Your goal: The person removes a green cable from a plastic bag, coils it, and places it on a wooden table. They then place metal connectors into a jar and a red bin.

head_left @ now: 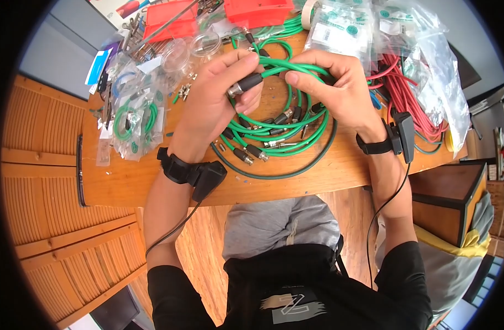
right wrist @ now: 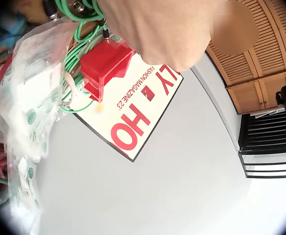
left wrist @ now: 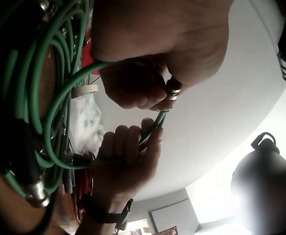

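Observation:
My left hand grips a green cable near its end, and a black-sleeved metal connector lies across its fingers. At the right, my right hand pinches the same cable between thumb and fingers, so a short stretch spans the two hands. Below them a loose coil of green cables spreads over the wooden table, with several black-and-silver connectors among the loops. In the left wrist view a silver connector tip shows at the left fingers. The right fingertips are hidden in the right wrist view.
Red bins stand at the back, near clear round containers and a tape roll. Clear bags and red cables lie at right. Bagged green cables lie at left. A dark cable loop runs near the front edge.

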Tool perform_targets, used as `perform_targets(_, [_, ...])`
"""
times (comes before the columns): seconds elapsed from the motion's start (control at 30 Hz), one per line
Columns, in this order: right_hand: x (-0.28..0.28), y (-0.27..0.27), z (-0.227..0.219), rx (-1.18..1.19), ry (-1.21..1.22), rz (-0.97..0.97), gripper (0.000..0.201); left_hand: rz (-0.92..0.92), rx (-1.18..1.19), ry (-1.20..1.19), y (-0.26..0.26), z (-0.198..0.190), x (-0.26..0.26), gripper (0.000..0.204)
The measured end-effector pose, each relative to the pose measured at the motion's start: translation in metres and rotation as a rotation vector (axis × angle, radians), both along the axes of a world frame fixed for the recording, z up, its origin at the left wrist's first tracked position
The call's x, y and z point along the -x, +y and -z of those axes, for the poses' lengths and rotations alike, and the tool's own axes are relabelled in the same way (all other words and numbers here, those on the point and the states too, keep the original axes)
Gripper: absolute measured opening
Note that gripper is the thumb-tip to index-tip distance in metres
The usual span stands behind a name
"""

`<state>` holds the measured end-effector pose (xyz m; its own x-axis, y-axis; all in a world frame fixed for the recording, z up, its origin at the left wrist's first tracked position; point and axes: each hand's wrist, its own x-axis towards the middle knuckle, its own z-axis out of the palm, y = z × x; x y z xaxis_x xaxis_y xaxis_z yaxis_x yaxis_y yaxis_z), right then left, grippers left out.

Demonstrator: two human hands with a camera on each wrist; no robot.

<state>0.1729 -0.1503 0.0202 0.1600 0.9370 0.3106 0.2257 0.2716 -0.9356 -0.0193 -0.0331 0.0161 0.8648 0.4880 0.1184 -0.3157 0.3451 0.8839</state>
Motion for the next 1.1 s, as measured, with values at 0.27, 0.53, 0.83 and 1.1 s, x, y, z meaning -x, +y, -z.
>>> perform_targets(0.27, [0.006,0.005,0.001,-0.121,-0.055,0.092,0.017,-0.034,-0.167,0.129,-0.003,-0.008,-0.001,0.029])
perform_targets(0.53, [0.007,0.007,-0.003,-0.174,-0.235,0.139,0.019,-0.294,-0.795,0.261,-0.016,-0.011,-0.001,0.012])
perform_targets(0.83, [-0.021,-0.007,-0.02,0.286,0.106,-0.127,0.012,-0.357,-0.415,0.166,-0.004,-0.007,0.004,0.016])
perform_targets(1.1, [-0.028,0.008,0.015,0.101,-0.238,0.209,0.021,-0.452,-0.692,0.324,0.0,0.0,0.006,0.025])
